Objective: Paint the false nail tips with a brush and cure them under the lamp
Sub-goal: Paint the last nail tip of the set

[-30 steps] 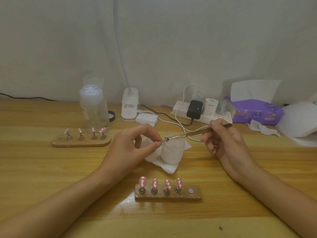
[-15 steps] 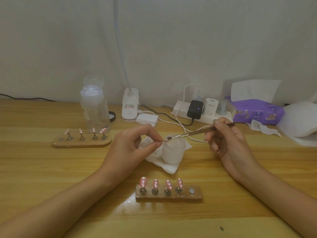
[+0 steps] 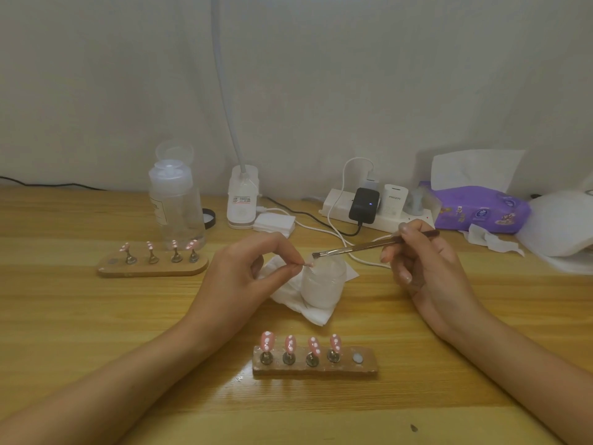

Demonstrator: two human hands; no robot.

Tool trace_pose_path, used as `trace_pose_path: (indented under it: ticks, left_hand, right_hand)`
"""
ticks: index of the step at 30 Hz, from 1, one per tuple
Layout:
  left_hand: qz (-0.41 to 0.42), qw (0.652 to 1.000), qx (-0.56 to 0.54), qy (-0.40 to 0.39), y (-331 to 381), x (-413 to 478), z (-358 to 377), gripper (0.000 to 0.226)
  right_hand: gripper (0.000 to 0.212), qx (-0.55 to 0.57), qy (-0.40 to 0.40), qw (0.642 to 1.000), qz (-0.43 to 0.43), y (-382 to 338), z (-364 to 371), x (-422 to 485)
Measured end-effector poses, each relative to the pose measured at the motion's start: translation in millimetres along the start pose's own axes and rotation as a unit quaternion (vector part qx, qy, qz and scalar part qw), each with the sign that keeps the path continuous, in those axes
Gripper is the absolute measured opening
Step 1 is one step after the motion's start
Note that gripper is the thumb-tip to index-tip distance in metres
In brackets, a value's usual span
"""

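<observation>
A: Fingers (image 3: 285, 248) of the left hand (image 3: 237, 277) hide most of the nail tip (image 3: 308, 265)?
B: Yes, pinched narrow on it, above the jar (image 3: 324, 284)
A: And the right hand (image 3: 423, 268)?
B: Curled round the brush (image 3: 359, 247); bristles near the tip, contact unclear

brush (image 3: 369, 245) | bristles lifted slightly | now just off nail tip (image 3: 309, 265)

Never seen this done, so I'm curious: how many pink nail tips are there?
9: four on the near holder, four on the far holder, one tip pinched by the left hand. None seems hidden.
</observation>
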State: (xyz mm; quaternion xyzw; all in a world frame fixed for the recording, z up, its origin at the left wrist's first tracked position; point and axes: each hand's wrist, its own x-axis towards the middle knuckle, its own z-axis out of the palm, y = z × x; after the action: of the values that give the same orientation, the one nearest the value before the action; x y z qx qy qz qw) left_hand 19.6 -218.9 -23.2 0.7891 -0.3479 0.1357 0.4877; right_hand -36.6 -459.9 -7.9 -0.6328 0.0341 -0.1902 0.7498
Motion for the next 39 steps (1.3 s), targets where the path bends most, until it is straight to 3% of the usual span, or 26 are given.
trace_pose_path:
  ticks: [19, 39]
  left_hand:
    - [-0.003, 1.0, -0.014, -0.004, -1.7, -0.1, -0.3, 0.008]
    - [-0.009, 1.0, -0.013, -0.008, -1.6, -0.2, -0.1, 0.006]
  right_hand:
    - [0.019, -0.013, -0.025, 1.0, -0.012, 1.0, 0.1, -0.4]
    - [0.017, 0.001, -0.001, 1.0, -0.008, 2.1, -2.2, 0.9]
